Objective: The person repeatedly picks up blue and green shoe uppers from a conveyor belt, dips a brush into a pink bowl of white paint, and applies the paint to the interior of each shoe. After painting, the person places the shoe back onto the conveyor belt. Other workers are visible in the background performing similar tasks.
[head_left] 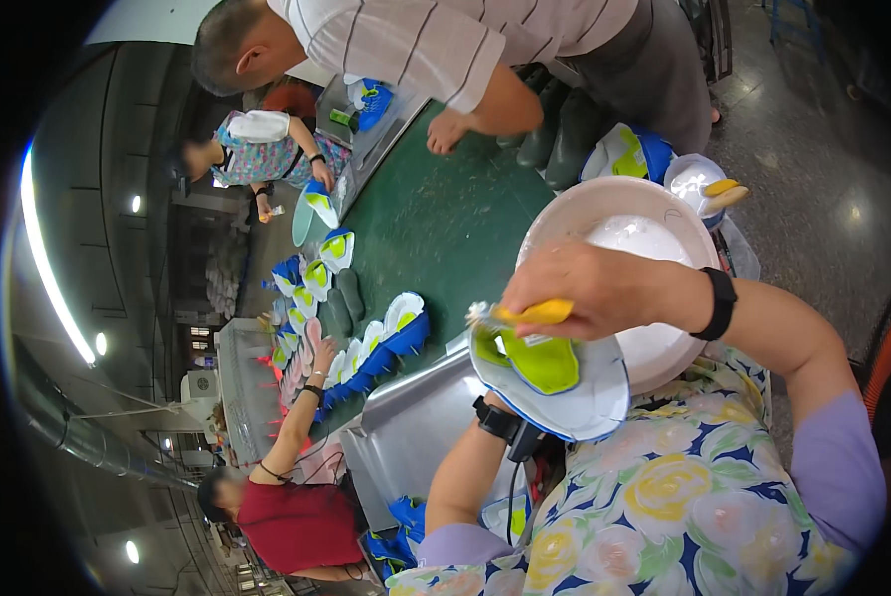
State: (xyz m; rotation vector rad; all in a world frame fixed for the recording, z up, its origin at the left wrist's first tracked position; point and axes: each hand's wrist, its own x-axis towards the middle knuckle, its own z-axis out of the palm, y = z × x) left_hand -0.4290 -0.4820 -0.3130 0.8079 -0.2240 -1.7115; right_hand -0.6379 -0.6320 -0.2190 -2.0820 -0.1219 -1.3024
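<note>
My right hand (565, 283) is closed around the yellow handle of a brush (535, 314). Its pale bristles are at the left edge of a shoe upper (604, 382), which has a white lining, a blue edge and a bright green inner piece. That upper rests on my left hand (495, 401), whose fingers are hidden behind it. Just beyond the upper stands a pale pink basin (540, 221) holding white liquid, partly covered by my right forearm.
A white container (689, 179) with yellow-handled brushes stands right of the basin. On the green tabletop (445, 228) are rows of blue-and-white uppers (376, 358) and dark shoe lasts (575, 129). A metal tray (416, 417) lies left of me. Three co-workers, including one in red (297, 521), surround the table.
</note>
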